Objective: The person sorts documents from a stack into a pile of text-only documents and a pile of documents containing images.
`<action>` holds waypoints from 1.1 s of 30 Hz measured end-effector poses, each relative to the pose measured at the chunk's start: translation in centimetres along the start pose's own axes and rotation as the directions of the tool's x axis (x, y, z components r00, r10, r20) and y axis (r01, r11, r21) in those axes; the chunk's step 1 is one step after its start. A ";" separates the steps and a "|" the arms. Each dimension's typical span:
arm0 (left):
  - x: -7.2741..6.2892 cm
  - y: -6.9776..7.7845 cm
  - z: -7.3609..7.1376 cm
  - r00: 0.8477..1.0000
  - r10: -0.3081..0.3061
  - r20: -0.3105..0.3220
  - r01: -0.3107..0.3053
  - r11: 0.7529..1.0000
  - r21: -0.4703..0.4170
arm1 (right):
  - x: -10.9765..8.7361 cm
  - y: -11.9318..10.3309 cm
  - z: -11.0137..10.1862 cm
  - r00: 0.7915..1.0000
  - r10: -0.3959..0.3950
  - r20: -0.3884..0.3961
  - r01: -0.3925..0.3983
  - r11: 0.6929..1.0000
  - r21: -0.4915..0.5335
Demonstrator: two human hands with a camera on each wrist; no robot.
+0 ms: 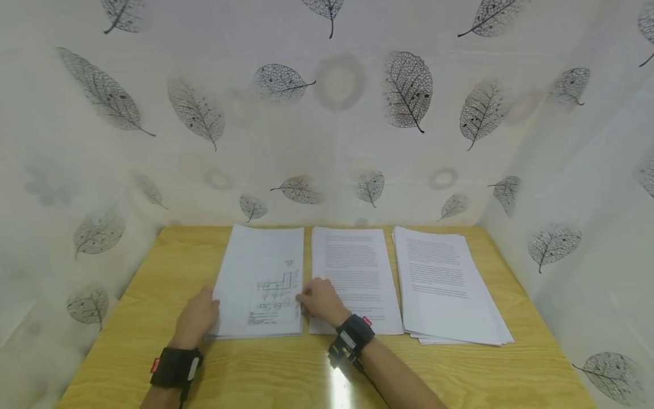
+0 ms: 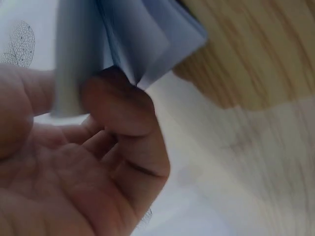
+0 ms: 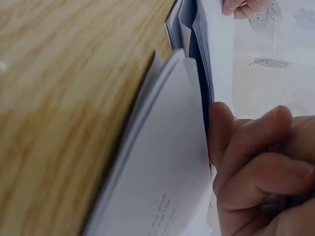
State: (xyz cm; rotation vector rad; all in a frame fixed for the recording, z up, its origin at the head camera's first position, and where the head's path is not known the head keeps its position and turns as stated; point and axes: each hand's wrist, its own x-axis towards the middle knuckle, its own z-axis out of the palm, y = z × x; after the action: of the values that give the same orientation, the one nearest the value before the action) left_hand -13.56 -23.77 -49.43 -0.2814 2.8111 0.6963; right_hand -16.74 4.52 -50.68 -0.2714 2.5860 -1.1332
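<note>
Three stacks of printed paper lie side by side on the table. My left hand (image 1: 196, 315) grips the left edge of the left paper stack (image 1: 235, 272), whose top sheet carries a line diagram. Close up in the left wrist view, thumb and bent index finger pinch its sheets (image 2: 142, 39), which fan apart at the corner. On the opposite edge, my right hand (image 1: 323, 300) holds the same stack with curled fingers, its wrist and palm over the middle paper stack (image 1: 352, 261). The right wrist view shows a right fingertip (image 3: 220, 120) against the stack's side, where gaps part the layers.
To the right, a third paper stack (image 1: 434, 267) lies with its sheets unevenly offset. Pale leaf-printed curtain (image 1: 337, 142) closes off the back and both sides of the wooden table (image 1: 276, 375). Each wrist wears a black strap (image 1: 176, 366) with a cable.
</note>
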 end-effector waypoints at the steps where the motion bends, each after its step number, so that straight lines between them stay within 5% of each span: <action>1: 0.0 0.0 -0.1 1.000 -0.001 0.009 0.001 1.000 0.014 | 0.0 0.0 0.0 1.000 -0.002 0.001 0.002 1.000 -0.002; 13: 0.1 0.6 0.0 0.998 -0.043 0.048 0.036 0.991 0.126 | -0.2 0.5 -0.3 1.000 -0.017 0.020 0.017 1.000 -0.004; 19: -0.3 1.5 0.5 0.999 0.001 -0.044 0.005 0.992 0.130 | -0.6 1.0 -0.5 0.998 -0.065 -0.004 0.065 0.998 0.009; 25: -0.4 4.7 1.4 0.970 0.125 -0.210 -0.121 0.992 0.032 | -1.0 2.7 -2.4 0.988 -0.076 -0.133 0.081 0.996 0.028; 33: -0.1 9.5 4.0 0.956 0.228 -0.182 -0.241 0.969 -0.056 | -2.0 5.5 -6.7 0.964 0.011 -0.264 -0.011 1.000 0.001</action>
State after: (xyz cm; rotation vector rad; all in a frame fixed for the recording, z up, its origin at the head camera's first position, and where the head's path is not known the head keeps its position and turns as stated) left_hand -15.03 -13.60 -48.72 -0.0200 3.0215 0.8722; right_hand -17.46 13.41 -50.06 -0.1117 2.8130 -1.2399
